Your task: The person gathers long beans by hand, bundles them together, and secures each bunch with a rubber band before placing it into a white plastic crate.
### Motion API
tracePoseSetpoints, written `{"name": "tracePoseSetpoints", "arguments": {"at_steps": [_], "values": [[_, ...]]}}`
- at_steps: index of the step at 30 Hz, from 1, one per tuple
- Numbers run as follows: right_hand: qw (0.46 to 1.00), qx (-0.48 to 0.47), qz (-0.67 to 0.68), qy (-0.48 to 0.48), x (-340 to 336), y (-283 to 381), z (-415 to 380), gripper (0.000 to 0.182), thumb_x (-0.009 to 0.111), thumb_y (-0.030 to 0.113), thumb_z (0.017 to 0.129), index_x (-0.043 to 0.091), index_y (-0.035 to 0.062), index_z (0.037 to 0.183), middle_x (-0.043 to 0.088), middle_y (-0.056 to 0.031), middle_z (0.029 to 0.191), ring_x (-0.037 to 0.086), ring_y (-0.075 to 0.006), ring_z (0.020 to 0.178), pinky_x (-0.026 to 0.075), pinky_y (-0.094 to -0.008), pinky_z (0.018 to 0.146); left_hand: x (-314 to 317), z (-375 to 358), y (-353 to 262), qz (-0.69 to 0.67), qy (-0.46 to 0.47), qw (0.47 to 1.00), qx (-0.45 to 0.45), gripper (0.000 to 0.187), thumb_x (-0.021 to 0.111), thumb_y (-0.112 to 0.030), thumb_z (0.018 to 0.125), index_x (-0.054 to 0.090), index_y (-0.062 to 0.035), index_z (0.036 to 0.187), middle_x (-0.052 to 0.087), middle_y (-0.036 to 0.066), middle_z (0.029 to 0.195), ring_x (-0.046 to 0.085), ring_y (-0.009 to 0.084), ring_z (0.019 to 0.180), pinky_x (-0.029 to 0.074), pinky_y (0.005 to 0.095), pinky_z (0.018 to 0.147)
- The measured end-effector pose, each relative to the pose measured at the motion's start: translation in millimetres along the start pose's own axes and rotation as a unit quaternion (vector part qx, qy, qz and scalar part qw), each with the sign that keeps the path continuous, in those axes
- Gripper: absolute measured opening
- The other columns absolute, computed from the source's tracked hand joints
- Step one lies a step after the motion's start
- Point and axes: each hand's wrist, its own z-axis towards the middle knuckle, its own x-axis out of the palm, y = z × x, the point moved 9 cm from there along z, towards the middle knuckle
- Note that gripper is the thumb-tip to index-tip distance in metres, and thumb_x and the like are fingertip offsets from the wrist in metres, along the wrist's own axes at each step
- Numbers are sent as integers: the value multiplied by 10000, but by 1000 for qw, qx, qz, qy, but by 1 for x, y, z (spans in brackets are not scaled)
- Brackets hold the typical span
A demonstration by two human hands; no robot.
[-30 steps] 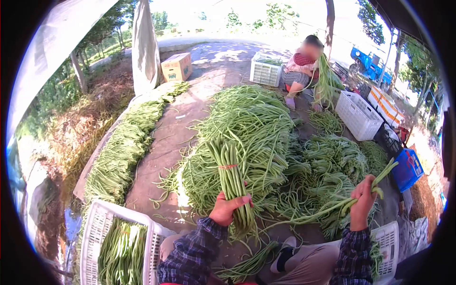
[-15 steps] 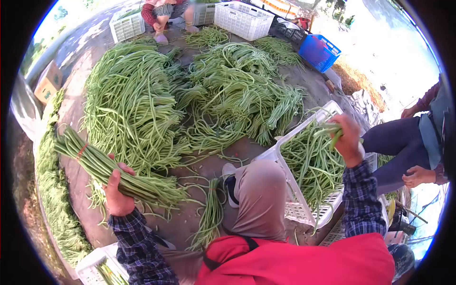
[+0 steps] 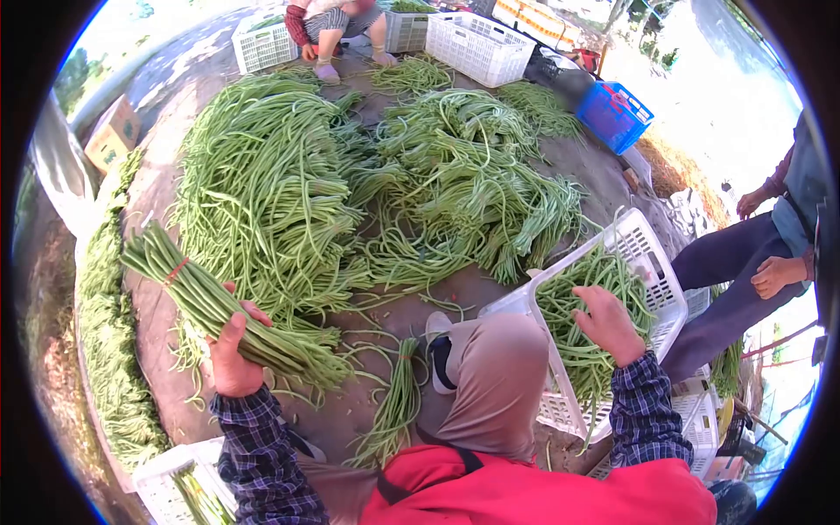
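My left hand point(image 3: 238, 350) is wrapped round a bundle of long green beans point(image 3: 206, 293), tied by a red band near its upper left end. Over the white crate point(image 3: 652, 254) at the right, my right hand point(image 3: 608, 322) is open, fingers apart, with nothing visible in it. Loose long beans point(image 3: 573, 306) fill that crate just below the hand. A smaller banded bunch point(image 3: 398, 402) lies on the ground between my hands, left of my knee.
Large bean heaps point(image 3: 262, 192) cover the ground ahead. A person stands at the right, one hand point(image 3: 779, 276) near the crate; another person point(image 3: 328, 35) crouches at the back beside white crates point(image 3: 481, 52). A blue crate point(image 3: 614, 118) stands back right, another white crate point(image 3: 157, 481) lower left.
The beans in my right hand have been let go, and that hand is lower and further left over the crate. My left hand still holds the banded bundle. The view has shifted slightly.
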Motion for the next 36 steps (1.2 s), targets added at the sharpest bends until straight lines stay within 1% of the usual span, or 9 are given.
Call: {"name": "tracePoseSetpoints", "arguments": {"at_steps": [2,6,12,14,20,22,26,28,36], "values": [[984,-45,160,-66,-38,42,28,363,618,120,771,555,-1,1108,609,-168,976,602,-304,909,485,-366,789,8,-4,-6,3,-2,1000,4,581,731,-160,724,426,-14,1197,561,73,823,560,178,709,490,314,647],[922,-185,341,-14,-55,142,72,349,622,143,812,549,-4,1121,625,-157,980,637,-246,888,508,-321,730,17,-12,-19,13,33,999,-33,612,765,-157,679,436,-10,1174,564,78,779,572,200,706,500,325,645],[810,-412,417,29,-66,299,111,418,596,270,864,507,1,1171,615,-164,970,620,-260,894,496,-343,741,22,-15,-64,110,16,993,-27,651,790,-156,642,436,1,1165,580,86,756,593,196,661,509,313,624],[761,-422,487,70,-54,333,117,486,588,320,872,461,1,1217,595,-178,1017,599,-261,934,483,-345,772,21,-15,-57,166,38,985,-36,682,787,-227,640,426,-38,1186,550,67,722,568,186,644,493,314,590],[691,-376,550,280,19,376,106,600,610,298,865,341,7,1315,548,-153,1133,545,-212,1051,447,-331,865,0,-50,21,180,21,960,-214,597,750,26,643,508,-16,1187,640,54,905,630,172,820,528,306,741],[644,-381,603,276,16,388,106,569,616,255,863,348,9,1301,553,-143,1123,544,-212,1043,436,-333,876,-12,-55,42,188,40,961,-199,425,755,-40,642,574,-21,1026,634,56,846,632,191,743,538,322,645],[641,-344,647,231,29,396,120,420,619,206,864,402,11,1167,601,-113,932,589,-201,888,474,-337,801,-5,-47,53,142,32,963,-229,400,737,-27,678,572,-33,1041,635,62,869,633,196,742,533,328,647],[575,-296,707,285,32,399,121,430,631,180,855,397,10,1173,599,-104,932,589,-203,897,469,-329,821,-5,-43,56,146,45,965,-213,403,737,-29,688,572,-48,1056,635,55,868,634,191,762,529,327,671],[632,-269,680,256,32,388,130,542,661,124,821,361,-3,1254,559,-97,1034,506,-123,974,438,-289,851,14,-43,65,138,61,960,-236,482,718,55,688,559,-84,1121,613,15,1001,604,150,903,505,301,780]]}}
